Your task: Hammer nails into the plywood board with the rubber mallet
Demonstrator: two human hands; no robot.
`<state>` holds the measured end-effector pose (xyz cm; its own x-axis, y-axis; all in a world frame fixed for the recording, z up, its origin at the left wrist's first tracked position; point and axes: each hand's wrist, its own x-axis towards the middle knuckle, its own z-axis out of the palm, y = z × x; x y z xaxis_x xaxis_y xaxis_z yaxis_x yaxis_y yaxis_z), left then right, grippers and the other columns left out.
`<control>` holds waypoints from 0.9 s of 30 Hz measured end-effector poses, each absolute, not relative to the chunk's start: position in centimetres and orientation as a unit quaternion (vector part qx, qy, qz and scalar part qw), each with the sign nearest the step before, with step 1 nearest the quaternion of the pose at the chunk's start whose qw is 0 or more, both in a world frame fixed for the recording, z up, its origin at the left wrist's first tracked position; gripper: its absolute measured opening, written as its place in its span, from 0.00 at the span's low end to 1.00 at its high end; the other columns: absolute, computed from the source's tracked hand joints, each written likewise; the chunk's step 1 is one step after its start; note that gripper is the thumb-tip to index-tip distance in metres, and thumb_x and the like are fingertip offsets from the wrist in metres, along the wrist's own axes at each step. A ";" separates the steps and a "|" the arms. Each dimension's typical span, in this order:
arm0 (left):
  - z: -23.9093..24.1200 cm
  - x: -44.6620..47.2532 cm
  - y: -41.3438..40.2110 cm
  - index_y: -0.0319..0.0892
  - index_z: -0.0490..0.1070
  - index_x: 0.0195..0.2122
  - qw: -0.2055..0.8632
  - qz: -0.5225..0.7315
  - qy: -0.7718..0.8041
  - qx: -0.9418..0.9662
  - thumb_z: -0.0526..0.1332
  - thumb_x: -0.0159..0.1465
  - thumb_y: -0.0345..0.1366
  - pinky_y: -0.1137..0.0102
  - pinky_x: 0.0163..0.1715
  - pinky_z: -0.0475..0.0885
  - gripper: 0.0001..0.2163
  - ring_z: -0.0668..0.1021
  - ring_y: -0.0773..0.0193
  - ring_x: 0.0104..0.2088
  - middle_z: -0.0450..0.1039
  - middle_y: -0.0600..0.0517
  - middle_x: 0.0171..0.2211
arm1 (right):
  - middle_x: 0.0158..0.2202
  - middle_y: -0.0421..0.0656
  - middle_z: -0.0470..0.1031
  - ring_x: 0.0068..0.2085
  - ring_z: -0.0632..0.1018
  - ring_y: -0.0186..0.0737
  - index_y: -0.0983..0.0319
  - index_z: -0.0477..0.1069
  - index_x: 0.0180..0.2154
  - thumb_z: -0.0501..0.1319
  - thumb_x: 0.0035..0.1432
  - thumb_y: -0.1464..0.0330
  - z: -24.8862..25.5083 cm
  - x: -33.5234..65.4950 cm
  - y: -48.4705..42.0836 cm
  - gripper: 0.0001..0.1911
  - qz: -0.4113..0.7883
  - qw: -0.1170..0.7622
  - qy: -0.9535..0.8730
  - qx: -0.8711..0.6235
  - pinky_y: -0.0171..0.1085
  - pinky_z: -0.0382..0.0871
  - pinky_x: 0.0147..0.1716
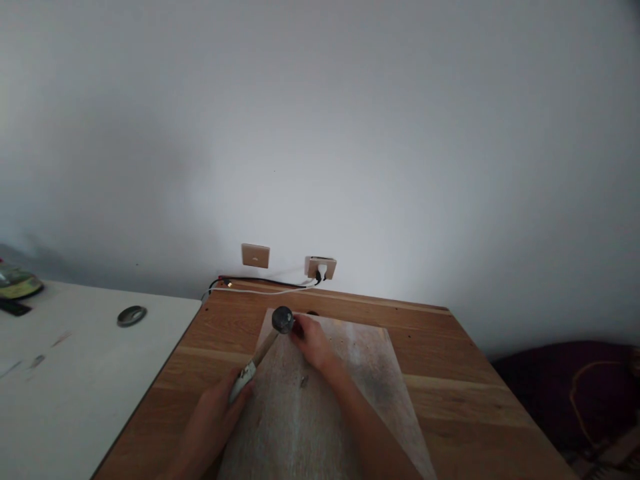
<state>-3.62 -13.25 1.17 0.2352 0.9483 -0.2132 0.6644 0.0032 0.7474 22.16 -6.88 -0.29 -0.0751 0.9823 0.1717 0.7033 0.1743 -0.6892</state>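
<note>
My left hand is closed round the pale-wrapped handle of a mallet with a dark round head. The handle slants up and to the right over a worn, pale board. Beside the mallet head, my right hand has its fingers curled together near the board's far end. What its fingertips hold, if anything, is hidden. A small dark-grey piece lies on the board below my right hand. Part of a dark round object shows just beyond my right hand.
The board rests on a wooden table against a wall. Cables run along its back edge to a wall socket. A white table at left carries a roll of tape and a bottle. Dark purple fabric lies at right.
</note>
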 end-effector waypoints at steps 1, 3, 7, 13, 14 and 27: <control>1.5 -3.5 -13.2 0.43 0.76 0.53 0.391 0.179 0.590 0.683 0.52 0.67 0.48 0.67 0.44 0.76 0.22 0.84 0.51 0.47 0.84 0.45 0.44 | 0.41 0.45 0.81 0.42 0.80 0.43 0.62 0.77 0.44 0.63 0.52 0.81 -0.4 22.1 -6.8 0.17 0.220 0.316 -0.697 -0.605 0.37 0.72 0.45; 1.9 -3.4 -13.2 0.43 0.76 0.52 0.395 0.174 0.583 0.688 0.51 0.68 0.48 0.68 0.44 0.76 0.21 0.84 0.51 0.48 0.84 0.45 0.45 | 0.40 0.46 0.81 0.42 0.79 0.45 0.62 0.77 0.40 0.63 0.51 0.81 -0.6 21.9 -6.7 0.15 0.219 0.319 -0.693 -0.608 0.39 0.71 0.45; 2.3 -3.4 -13.1 0.46 0.76 0.52 0.396 0.169 0.571 0.699 0.53 0.69 0.48 0.70 0.45 0.75 0.19 0.84 0.51 0.49 0.84 0.47 0.45 | 0.47 0.49 0.80 0.48 0.80 0.48 0.63 0.74 0.51 0.63 0.52 0.81 -0.8 22.0 -6.7 0.23 0.223 0.336 -0.688 -0.604 0.42 0.71 0.50; 2.6 -3.0 -13.0 0.45 0.75 0.53 0.383 0.143 0.580 0.704 0.53 0.69 0.47 0.70 0.41 0.75 0.19 0.84 0.50 0.47 0.84 0.46 0.43 | 0.56 0.50 0.74 0.54 0.76 0.44 0.61 0.67 0.61 0.63 0.52 0.81 -0.1 23.2 -8.1 0.34 0.231 0.334 -0.694 -0.594 0.42 0.69 0.57; 2.7 -2.9 -13.1 0.45 0.75 0.53 0.381 0.141 0.583 0.704 0.52 0.69 0.47 0.70 0.40 0.75 0.20 0.85 0.51 0.46 0.84 0.46 0.42 | 0.56 0.50 0.73 0.53 0.77 0.43 0.61 0.67 0.61 0.62 0.52 0.82 0.2 23.6 -8.5 0.34 0.233 0.327 -0.695 -0.596 0.41 0.69 0.56; 1.9 -3.0 -13.1 0.46 0.78 0.50 0.387 0.171 0.587 0.690 0.54 0.67 0.52 0.68 0.41 0.77 0.21 0.85 0.50 0.46 0.85 0.47 0.42 | 0.38 0.45 0.79 0.38 0.79 0.42 0.62 0.80 0.39 0.66 0.57 0.74 2.4 26.9 -12.3 0.07 0.259 0.172 -0.745 -0.591 0.35 0.68 0.39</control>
